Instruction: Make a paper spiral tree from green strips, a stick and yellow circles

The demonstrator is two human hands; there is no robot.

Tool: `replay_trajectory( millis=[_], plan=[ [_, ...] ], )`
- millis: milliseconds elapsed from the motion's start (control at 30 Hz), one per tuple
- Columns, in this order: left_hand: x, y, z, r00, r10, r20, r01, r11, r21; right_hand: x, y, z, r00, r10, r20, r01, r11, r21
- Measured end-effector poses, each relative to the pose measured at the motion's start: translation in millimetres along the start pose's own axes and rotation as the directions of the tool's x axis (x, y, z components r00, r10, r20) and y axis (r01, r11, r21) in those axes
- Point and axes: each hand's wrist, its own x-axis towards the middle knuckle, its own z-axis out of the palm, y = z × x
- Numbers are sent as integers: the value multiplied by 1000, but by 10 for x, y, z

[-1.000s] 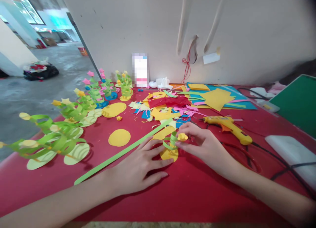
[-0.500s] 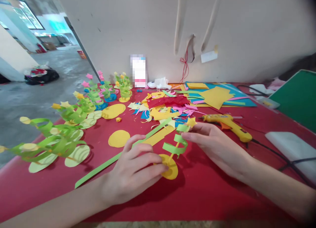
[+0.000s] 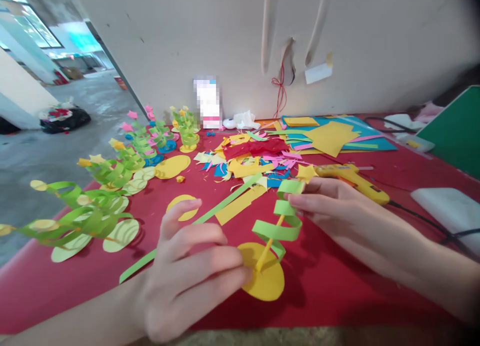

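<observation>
Feed comes through to me moderately bright, cool in cast. Daylight shows at the window (image 3: 35,26), far beyond the left fingers (image 3: 221,258) and off to their left; sheen on the concrete floor (image 3: 101,141) below it. Wall (image 3: 168,31) beyond both hands: flat grey, dulling into a black corner far past the right fingers (image 3: 318,203). Soft shadow on the red tabletop (image 3: 330,291) beneath those; curled shadows on the pale-green paper disc (image 3: 120,241) left of the left fingers. Phone screen (image 3: 208,98), ahead of them, burns white, pixelated. Left fingers slightly soft. I note wide-lens stretch in both forearms (image 3: 93,306); distant room hazy.
</observation>
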Motion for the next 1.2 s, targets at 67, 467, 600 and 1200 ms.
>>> replay_trajectory(
  millis=[67, 467, 600, 1200],
  plan=[
    [34, 39, -30, 998, 59, -24, -58, 998, 16, -18, -9, 8, 1000, -4, 0, 4, 1000, 20],
    [74, 41, -41, 998, -60, 21, 63, 983, -173, -29, -39, 35, 999, -36, 8, 36, 998, 58],
    [57, 49, 20, 998, -53, 21, 57, 951, -305, -32, -61, 71, 999, -14, 44, 9, 992, 122],
    [13, 67, 83, 989, -95, 117, 132, 917, -377, -78, -55, 94, 988, 78, 131, -94, 988, 126]
  ],
)
